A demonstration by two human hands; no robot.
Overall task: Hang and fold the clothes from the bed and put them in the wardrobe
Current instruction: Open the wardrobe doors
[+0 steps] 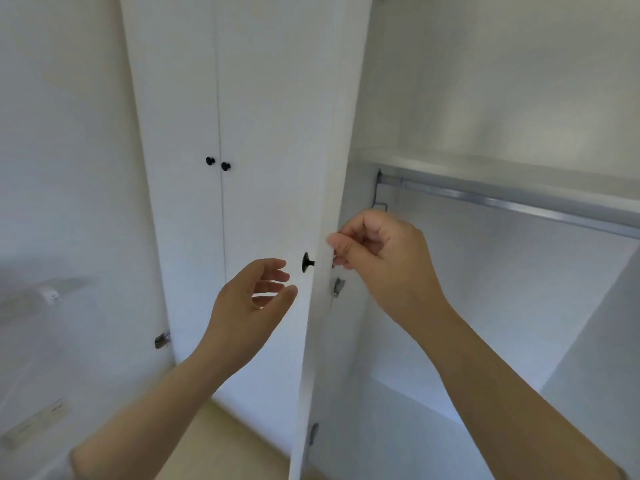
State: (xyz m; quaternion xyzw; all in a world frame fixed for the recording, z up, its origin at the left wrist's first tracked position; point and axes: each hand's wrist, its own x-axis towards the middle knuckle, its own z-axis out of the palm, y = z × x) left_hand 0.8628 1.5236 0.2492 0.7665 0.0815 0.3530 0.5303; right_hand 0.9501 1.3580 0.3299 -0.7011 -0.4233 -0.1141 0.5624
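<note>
Two hands at the wardrobe door [313,341]: our right hand [384,261] grips its upright edge; our left hand [249,299], fingers loose, hovers just left of the black knob [306,262].

2 hands in view: left hand [250,299], right hand [381,258]. Both bare; forearms [502,393] uncovered down to frame edge. Pale strip [71,460] at left arm's lower end, possibly sleeve hem; too blurred to tell.
</note>
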